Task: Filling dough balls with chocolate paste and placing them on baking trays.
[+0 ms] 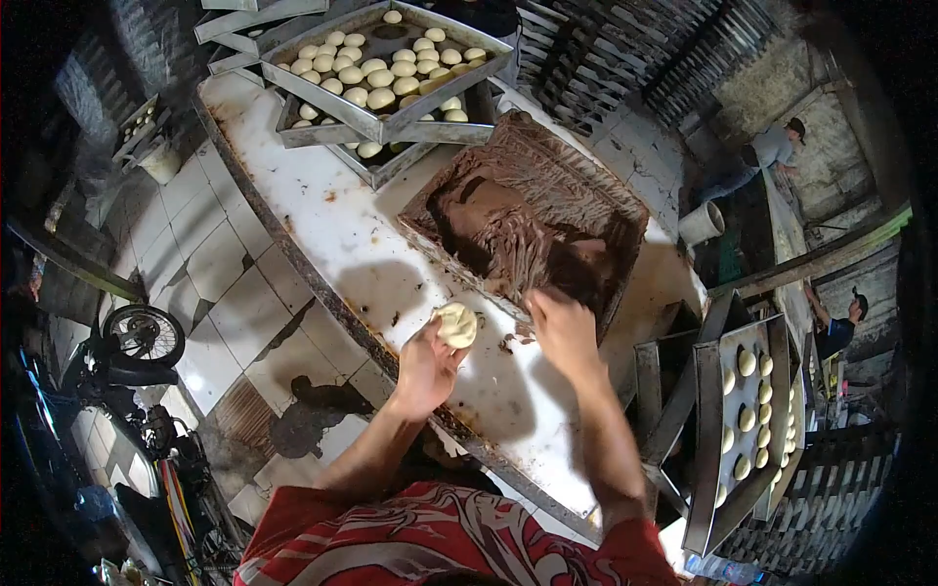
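Note:
My left hand holds a flattened, pale yellow round of dough up on its fingertips, above the table's near edge. Closed fingers form my right hand, at the near rim of a tray full of brown paste. What those fingers grip, if anything, is hidden. The thick brown paste looks smooth on the left and is streaked across the back. Paste smears the tray wall as well.
Stacked metal trays with pale dough balls stand at the table's far end. More trays lean at the right. A motorcycle is at left on the tiled floor. Two people are farther off right.

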